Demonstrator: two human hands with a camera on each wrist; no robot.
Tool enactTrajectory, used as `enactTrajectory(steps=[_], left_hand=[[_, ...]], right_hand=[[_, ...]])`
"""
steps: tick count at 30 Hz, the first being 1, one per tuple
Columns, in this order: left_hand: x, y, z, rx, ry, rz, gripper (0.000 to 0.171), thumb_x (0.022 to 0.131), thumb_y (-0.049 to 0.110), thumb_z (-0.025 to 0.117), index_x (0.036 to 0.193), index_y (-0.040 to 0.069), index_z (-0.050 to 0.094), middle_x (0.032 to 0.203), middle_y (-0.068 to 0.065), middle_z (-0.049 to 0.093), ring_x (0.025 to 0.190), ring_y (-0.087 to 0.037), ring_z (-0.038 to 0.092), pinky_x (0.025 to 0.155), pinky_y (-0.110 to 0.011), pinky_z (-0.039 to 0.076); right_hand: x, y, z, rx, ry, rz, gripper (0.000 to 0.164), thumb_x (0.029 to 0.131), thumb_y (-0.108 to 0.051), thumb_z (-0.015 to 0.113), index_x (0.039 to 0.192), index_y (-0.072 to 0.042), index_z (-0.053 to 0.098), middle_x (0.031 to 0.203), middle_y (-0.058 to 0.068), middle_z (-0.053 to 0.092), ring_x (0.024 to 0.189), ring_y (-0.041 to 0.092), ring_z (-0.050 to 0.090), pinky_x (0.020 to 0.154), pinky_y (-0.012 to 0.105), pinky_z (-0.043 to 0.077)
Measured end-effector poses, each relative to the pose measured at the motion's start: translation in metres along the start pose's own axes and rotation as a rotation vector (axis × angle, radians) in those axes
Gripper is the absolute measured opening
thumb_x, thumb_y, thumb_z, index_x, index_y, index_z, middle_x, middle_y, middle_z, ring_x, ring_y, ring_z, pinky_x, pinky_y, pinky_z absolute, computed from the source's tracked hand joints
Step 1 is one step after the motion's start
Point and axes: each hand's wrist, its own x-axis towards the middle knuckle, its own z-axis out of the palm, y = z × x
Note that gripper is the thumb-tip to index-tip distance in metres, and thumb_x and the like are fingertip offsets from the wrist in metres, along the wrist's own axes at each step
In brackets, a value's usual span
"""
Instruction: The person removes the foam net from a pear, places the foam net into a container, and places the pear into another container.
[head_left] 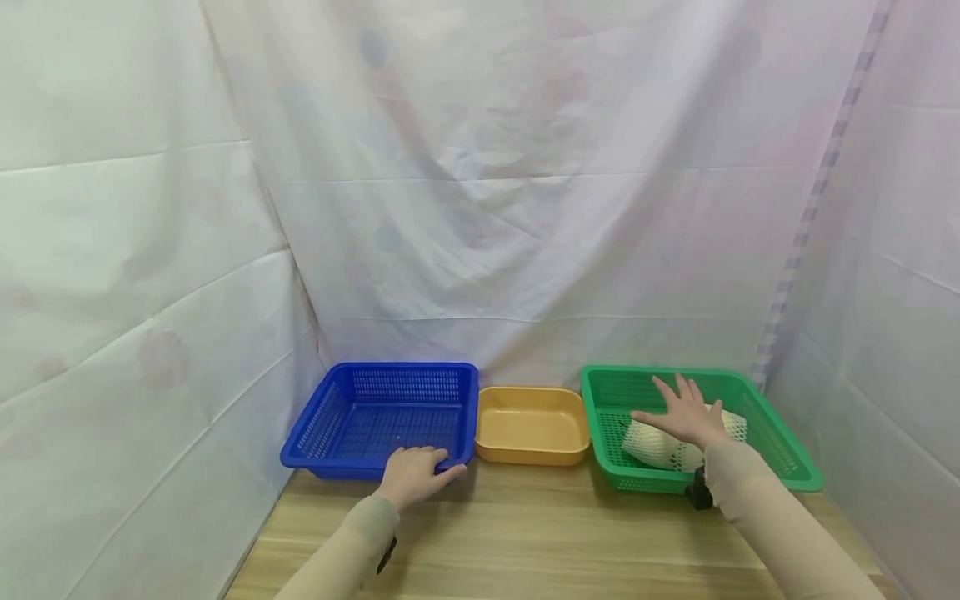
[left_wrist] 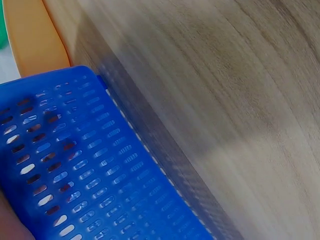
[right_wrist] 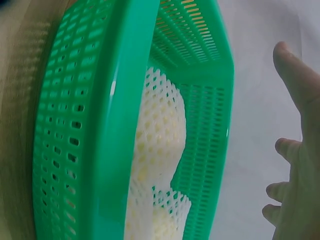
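Right hand [head_left: 684, 415], spread and empty, is hovering over foam-netted items [head_left: 651, 447] in green basket [head_left: 637, 475], seemingly preparing a pick, next needing finger closure; left hand [head_left: 414, 477] is touching blue basket [head_left: 337, 466], grip unclear

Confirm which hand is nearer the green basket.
Right. The right hand is over the green basket, fingers spread; the left hand is well off to its left, at the blue basket's near rim.

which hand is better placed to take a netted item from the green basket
Probably the right hand: it hangs open above the netted items in the green basket, while the left hand is on the blue basket.
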Motion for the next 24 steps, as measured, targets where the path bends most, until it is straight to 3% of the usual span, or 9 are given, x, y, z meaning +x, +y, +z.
enactTrajectory(steps=[5,10,24], left_hand=[[0.001,-0.001,0.001,0.017,0.015,0.017,0.067,0.09,0.068,0.045,0.119,0.014,0.07,0.116,-0.01,0.068,0.107,-0.031,0.063,0.082,-0.051,0.052],[0.003,-0.002,0.003,0.028,0.037,0.032,0.072,0.089,0.072,0.039,0.118,0.013,0.07,0.116,-0.01,0.068,0.107,-0.03,0.064,0.082,-0.048,0.053],[0.003,-0.003,0.007,0.014,0.04,0.033,0.064,0.09,0.065,0.048,0.117,0.012,0.071,0.114,-0.01,0.069,0.103,-0.03,0.065,0.079,-0.049,0.053]], right_hand=[[-0.001,0.007,-0.002,0.011,-0.037,0.005,0.1,0.083,-0.068,0.057,0.154,-0.009,0.019,0.152,0.038,0.002,0.136,0.058,-0.003,0.09,0.082,-0.008],[0.001,0.011,-0.005,0.003,-0.085,0.006,0.1,0.083,-0.067,0.057,0.153,-0.006,0.02,0.151,0.038,0.003,0.135,0.059,-0.002,0.09,0.081,-0.008],[0.012,0.001,0.014,-0.016,-0.187,-0.048,0.1,0.081,-0.061,0.066,0.151,-0.001,0.026,0.149,0.039,0.014,0.133,0.061,0.01,0.094,0.08,0.013]])
